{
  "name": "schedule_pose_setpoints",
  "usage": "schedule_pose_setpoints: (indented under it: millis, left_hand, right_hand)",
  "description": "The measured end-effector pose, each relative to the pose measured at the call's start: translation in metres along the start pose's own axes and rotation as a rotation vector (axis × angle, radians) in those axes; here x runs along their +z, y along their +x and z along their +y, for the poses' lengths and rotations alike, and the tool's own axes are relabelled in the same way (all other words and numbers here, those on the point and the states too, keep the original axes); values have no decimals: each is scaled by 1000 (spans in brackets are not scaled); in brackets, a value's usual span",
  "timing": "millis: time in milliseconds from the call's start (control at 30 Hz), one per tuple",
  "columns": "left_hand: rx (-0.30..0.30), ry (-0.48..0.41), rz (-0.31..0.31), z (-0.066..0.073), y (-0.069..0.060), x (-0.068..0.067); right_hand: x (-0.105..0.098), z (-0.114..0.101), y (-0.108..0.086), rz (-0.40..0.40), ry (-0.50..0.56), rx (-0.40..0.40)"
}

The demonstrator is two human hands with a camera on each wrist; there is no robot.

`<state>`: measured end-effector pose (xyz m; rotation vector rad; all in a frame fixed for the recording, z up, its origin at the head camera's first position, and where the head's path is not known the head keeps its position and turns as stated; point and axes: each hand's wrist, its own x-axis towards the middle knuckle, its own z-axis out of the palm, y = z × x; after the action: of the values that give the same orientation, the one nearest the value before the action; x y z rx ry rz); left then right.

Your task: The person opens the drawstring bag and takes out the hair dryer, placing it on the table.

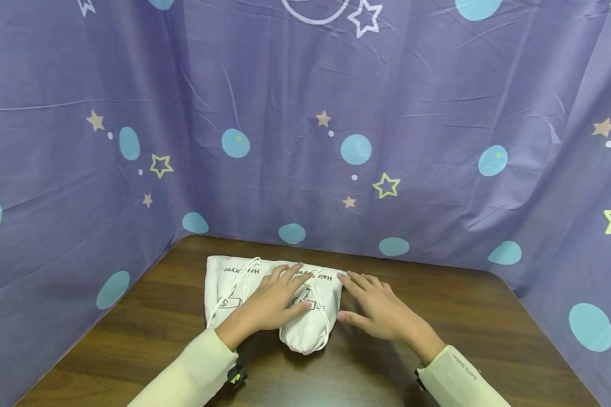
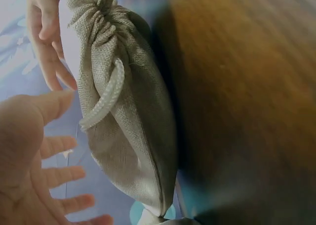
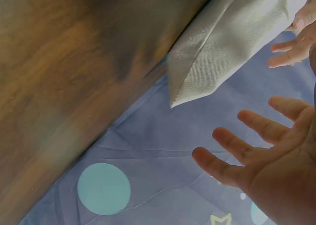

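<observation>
Two white drawstring bags printed "Hair Dryer" lie side by side on the table, the left bag (image 1: 215,282) and the right bag (image 1: 305,338). My left hand (image 1: 271,302) is over the space between them, fingers spread, its tips above the right bag. In the left wrist view, a gap shows between the palm and the gathered, corded end of a bag (image 2: 133,111). My right hand (image 1: 382,311) hovers at the right bag's right edge with fingers spread. The right wrist view shows those fingers (image 3: 229,146) apart from the cloth. Part of the left bag is hidden behind my left arm.
The brown wooden table (image 1: 463,316) has rounded far corners. A purple curtain (image 1: 412,113) with stars and blue dots encloses it at the back and both sides. White cords (image 1: 317,291) loop over the bags.
</observation>
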<state>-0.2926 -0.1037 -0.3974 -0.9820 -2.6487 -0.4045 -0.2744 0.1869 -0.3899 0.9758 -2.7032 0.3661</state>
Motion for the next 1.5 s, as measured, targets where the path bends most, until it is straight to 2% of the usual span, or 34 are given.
schedule_pose_setpoints:
  millis: [233,333,700,933,1133,1300,1500]
  left_hand:
    - [-158,-40,-17,0,13,7]
    - [-195,-66,-23,0,17,9]
    - [-217,-93,-60,-6,20,15]
    - [-191,-118,-60,-8,20,17]
    - [-183,-111,-43,-8,21,20]
    - [-202,-109,-60,-7,22,21]
    - [-214,-113,-81,-4,23,21]
  right_hand:
    - [3,9,19,13,19,1]
    - [5,11,26,5,43,1]
    - [21,3,54,-90,79,-44]
    - [27,-1,56,-198,76,12]
    - [28,1,56,-182,109,8]
    - [31,4,55,-176,149,1]
    - [32,4,53,-155,144,-6]
